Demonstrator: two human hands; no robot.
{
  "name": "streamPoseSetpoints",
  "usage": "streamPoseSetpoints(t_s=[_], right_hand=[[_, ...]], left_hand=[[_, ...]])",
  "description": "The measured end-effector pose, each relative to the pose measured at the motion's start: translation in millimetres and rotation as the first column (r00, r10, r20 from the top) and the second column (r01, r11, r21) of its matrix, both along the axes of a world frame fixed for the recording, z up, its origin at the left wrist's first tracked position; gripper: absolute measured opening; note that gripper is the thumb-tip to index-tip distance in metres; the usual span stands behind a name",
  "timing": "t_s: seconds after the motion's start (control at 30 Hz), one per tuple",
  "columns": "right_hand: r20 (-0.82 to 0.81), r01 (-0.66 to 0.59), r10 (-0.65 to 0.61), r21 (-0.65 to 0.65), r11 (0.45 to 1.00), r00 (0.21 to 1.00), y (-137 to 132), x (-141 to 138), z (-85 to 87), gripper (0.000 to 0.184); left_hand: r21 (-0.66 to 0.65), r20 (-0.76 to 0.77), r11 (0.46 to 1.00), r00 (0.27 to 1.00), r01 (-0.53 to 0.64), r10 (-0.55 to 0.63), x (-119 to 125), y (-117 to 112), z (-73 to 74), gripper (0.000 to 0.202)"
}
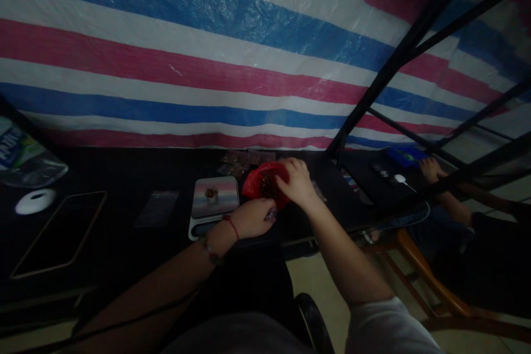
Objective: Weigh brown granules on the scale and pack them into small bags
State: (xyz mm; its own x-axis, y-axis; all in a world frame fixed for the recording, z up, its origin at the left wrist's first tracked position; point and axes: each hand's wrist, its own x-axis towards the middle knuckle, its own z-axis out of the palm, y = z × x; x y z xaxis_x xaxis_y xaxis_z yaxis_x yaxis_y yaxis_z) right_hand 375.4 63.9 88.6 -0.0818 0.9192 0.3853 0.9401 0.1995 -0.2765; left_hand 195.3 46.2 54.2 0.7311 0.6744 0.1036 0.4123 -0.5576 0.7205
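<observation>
A red plastic bag (pixel 257 180) with dark small pieces inside lies on the black table (pixel 116 221). My right hand (pixel 296 182) reaches into the bag's mouth, fingers curled together over the contents. My left hand (pixel 253 218) rests just below the bag, fingers closed on a small clear packet (pixel 271 214). Left of the bag stands a small kitchen scale (pixel 213 202) with a little heap of dark pieces (pixel 211 193) on its plate.
A phone (pixel 62 232), a white round object (pixel 35 201), a water bottle (pixel 25 157) and a clear empty packet (pixel 157 207) lie to the left. Filled packets (pixel 243 161) sit behind the bag. Another person's hand (pixel 431 168) rests at the right near a black frame (pixel 390 72).
</observation>
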Motion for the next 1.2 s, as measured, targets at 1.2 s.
streamPoseSetpoints(t_s=[1.2], right_hand=[[-0.666, -0.49, 0.299, -0.113, 0.865, 0.683, -59.3, -152.6, -49.0, 0.036]], left_hand=[[-0.17, 0.243, 0.942, 0.914, -0.289, 0.324, -185.4, -25.4, -2.4, 0.073]])
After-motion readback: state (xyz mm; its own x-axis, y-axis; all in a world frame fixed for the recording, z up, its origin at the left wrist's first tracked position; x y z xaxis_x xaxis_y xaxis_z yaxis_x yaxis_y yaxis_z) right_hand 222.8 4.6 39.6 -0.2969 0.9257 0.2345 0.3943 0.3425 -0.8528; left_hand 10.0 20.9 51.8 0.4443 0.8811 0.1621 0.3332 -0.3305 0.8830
